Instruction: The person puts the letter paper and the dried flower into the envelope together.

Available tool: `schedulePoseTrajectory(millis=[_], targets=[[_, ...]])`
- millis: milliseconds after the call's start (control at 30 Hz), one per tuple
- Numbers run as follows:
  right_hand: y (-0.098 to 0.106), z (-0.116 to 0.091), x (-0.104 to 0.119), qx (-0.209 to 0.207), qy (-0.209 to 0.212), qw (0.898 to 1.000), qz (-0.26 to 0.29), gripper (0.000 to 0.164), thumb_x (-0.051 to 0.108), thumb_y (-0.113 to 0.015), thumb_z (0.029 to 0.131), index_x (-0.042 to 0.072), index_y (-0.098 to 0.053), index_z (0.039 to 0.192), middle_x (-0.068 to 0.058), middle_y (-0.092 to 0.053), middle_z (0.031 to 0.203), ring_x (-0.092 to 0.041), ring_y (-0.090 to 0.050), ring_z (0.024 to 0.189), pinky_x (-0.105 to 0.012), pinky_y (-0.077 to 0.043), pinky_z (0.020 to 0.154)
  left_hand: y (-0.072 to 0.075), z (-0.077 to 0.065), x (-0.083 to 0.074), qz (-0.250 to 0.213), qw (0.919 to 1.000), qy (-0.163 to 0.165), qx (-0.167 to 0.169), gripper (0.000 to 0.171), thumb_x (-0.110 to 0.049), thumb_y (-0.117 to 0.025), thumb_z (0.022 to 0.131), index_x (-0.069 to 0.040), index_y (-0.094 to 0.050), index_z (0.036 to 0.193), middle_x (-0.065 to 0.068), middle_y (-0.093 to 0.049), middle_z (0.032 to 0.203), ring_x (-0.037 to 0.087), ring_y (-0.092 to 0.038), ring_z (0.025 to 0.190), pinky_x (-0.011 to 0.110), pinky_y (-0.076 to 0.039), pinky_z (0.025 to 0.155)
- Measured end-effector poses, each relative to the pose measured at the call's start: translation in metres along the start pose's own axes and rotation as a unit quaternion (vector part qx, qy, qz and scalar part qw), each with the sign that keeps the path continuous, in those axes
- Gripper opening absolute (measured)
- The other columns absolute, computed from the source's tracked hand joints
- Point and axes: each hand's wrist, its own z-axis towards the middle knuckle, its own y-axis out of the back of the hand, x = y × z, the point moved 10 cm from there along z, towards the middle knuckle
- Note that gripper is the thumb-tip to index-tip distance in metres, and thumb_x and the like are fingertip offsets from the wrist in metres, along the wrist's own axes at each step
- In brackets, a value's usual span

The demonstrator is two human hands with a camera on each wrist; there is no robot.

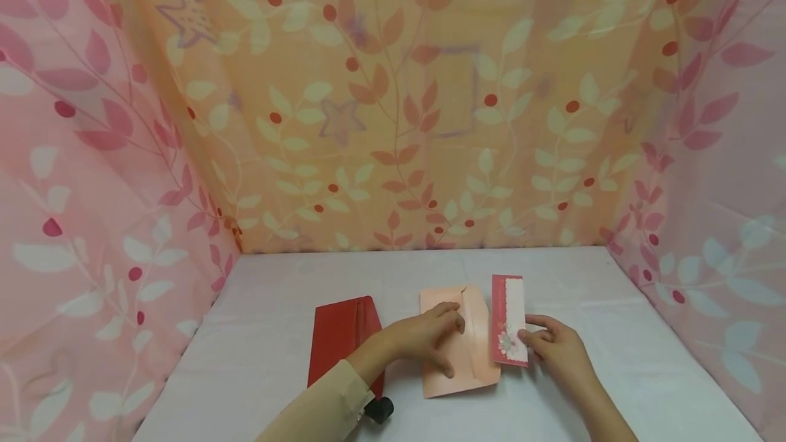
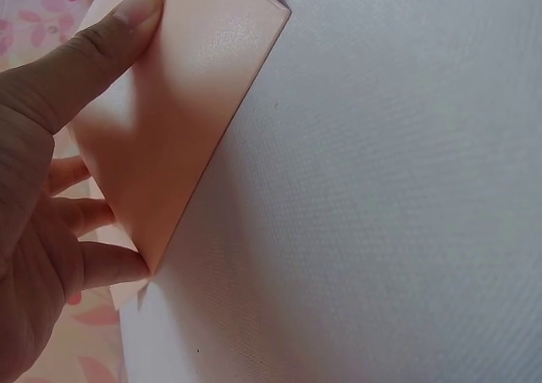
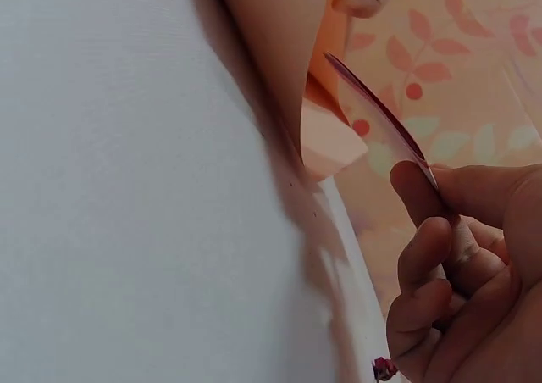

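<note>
A peach envelope (image 1: pixel 445 384) lies on the white table with its flap unfolded to the right. My left hand (image 1: pixel 420 336) spans it, fingers bent at the far side and thumb (image 2: pixel 102 57) laid on its face. In the right wrist view the envelope's mouth (image 3: pixel 320 95) gapes, showing an orange inside. Just right of the flap, my right hand (image 1: pixel 559 346) holds up a pink and white card (image 1: pixel 514 299) with a floral print, pinching its right edge between thumb and fingers. Seen from the right wrist, the card (image 3: pixel 381 108) is nearly edge-on and slightly bowed, apart from the envelope.
A red envelope (image 1: pixel 331 333) lies to the left, partly covered by my left forearm. Beside the left cuff is a small black object (image 1: pixel 381 410). The white table (image 1: pixel 264 285) is bordered by patterned cloth (image 1: pixel 381 176) at the back and both sides.
</note>
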Motion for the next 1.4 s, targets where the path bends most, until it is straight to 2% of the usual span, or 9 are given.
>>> schedulePoseTrajectory(millis=[367,500,667,933,1200,1400], targets=[[-0.017,0.003,0.002,0.0,-0.007,1.0,-0.019,0.054,0.031,-0.078,0.091,0.004,-0.06,0.134,-0.003,-0.068,0.072,-0.016,-0.053,0.059,-0.028,-0.044,0.051,-0.004,0.0,-0.002,-0.006,1.0,0.003,0.0,0.067,-0.047,-0.091,0.074,-0.031,-0.048,0.122,0.001,-0.027,0.165,0.018,-0.044,0.14,0.03,-0.048,0.105],[-0.023,0.003,0.004,-0.001,-0.01,1.0,-0.009,0.052,0.03,-0.078,0.091,0.003,-0.061,0.132,-0.004,-0.067,0.071,-0.016,-0.052,0.057,-0.029,-0.044,0.05,-0.004,0.0,0.0,0.01,0.9999,0.001,-0.007,0.067,-0.049,-0.091,0.074,-0.031,-0.048,0.122,0.001,-0.027,0.164,0.017,-0.045,0.138,0.03,-0.049,0.105],[-0.029,0.002,0.003,-0.001,-0.021,1.0,0.006,0.051,0.027,-0.078,0.089,0.002,-0.061,0.13,-0.005,-0.064,0.068,-0.015,-0.049,0.053,-0.03,-0.041,0.046,-0.003,0.0,0.0,0.003,1.0,0.002,-0.005,0.068,-0.049,-0.09,0.074,-0.03,-0.048,0.123,0.001,-0.028,0.164,0.018,-0.045,0.138,0.031,-0.049,0.106],[-0.036,0.0,0.004,-0.003,-0.012,1.0,-0.004,0.048,0.026,-0.078,0.089,0.003,-0.062,0.128,-0.002,-0.066,0.068,-0.014,-0.05,0.052,-0.029,-0.04,0.045,-0.006,0.001,0.006,-0.008,0.9996,0.028,0.0,0.066,-0.053,-0.089,0.073,-0.036,-0.048,0.122,-0.004,-0.025,0.166,0.017,-0.043,0.139,0.035,-0.051,0.105],[-0.042,0.0,0.004,-0.004,-0.003,1.0,-0.016,0.047,0.027,-0.081,0.087,0.005,-0.065,0.125,-0.002,-0.062,0.063,-0.014,-0.049,0.049,-0.029,-0.04,0.044,-0.004,0.0,0.007,-0.001,0.9998,0.016,-0.007,0.067,-0.053,-0.088,0.073,-0.036,-0.047,0.123,-0.005,-0.024,0.166,0.015,-0.043,0.138,0.031,-0.052,0.102],[-0.045,0.0,0.003,0.009,0.0,1.0,-0.013,0.046,0.026,-0.081,0.087,0.005,-0.065,0.125,-0.002,-0.065,0.067,-0.014,-0.05,0.051,-0.027,-0.042,0.046,-0.004,0.001,0.004,-0.002,0.9999,0.008,-0.015,0.067,-0.052,-0.089,0.073,-0.035,-0.047,0.122,-0.003,-0.026,0.166,0.016,-0.041,0.142,0.032,-0.05,0.105]])
